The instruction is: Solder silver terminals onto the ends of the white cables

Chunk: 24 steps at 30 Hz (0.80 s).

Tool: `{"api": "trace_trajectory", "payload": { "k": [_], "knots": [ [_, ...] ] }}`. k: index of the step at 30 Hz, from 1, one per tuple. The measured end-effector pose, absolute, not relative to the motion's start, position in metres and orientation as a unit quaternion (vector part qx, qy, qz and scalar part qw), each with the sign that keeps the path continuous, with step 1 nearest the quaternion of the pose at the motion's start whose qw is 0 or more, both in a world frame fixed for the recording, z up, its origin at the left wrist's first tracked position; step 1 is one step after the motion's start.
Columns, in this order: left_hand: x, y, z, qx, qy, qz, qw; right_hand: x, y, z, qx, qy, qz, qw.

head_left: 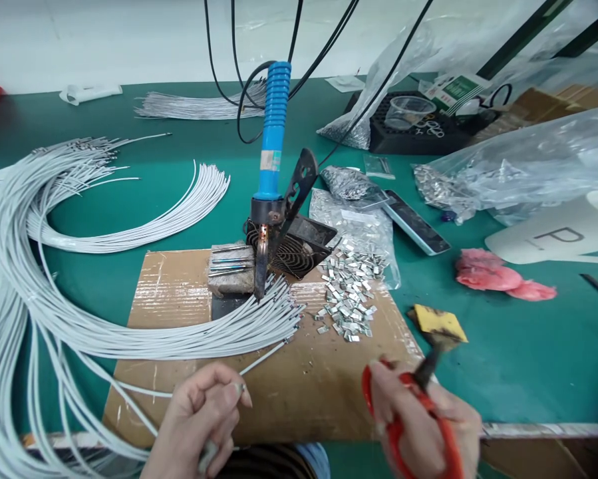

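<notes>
Red-handled scissors (424,374) are gripped in the right hand (419,419), apparently looped on for control, as the left hand (206,416) pinches something too small to identify (241,388) beside white cables (179,342)

Left hand (206,412), its thumb pressing up against the bent forefinger, lower fingers curling under; and well apart from it, here's the right hand (418,429), fingers wrapped in a grip, thumb on the inner side, slightly blurred.
</notes>
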<state>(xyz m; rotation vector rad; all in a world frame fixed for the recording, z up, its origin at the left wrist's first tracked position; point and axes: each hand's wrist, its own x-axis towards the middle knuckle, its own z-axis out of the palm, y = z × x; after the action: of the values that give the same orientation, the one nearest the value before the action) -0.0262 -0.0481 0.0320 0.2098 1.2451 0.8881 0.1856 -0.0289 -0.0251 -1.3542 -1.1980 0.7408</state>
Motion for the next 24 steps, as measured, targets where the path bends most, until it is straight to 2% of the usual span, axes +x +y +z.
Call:
{"api": "trace_trajectory", "payload": {
  "k": [4, 9, 24],
  "knots": [
    [-0.022, -0.048, 0.031, 0.129, 0.570, 0.410, 0.700, 0.172, -0.031, -0.024, -0.511, -0.670, 0.293, 0.452],
    [-0.020, -0.049, 0.031, 0.148, 0.579, 0.418, 0.684, 0.149, -0.034, -0.026, -0.456, -0.752, 0.271, 0.391],
    [-0.022, -0.050, 0.032, 0.142, 0.570, 0.405, 0.700, 0.150, -0.034, -0.019, -0.432, -0.794, 0.219, 0.368]
  ]
}}
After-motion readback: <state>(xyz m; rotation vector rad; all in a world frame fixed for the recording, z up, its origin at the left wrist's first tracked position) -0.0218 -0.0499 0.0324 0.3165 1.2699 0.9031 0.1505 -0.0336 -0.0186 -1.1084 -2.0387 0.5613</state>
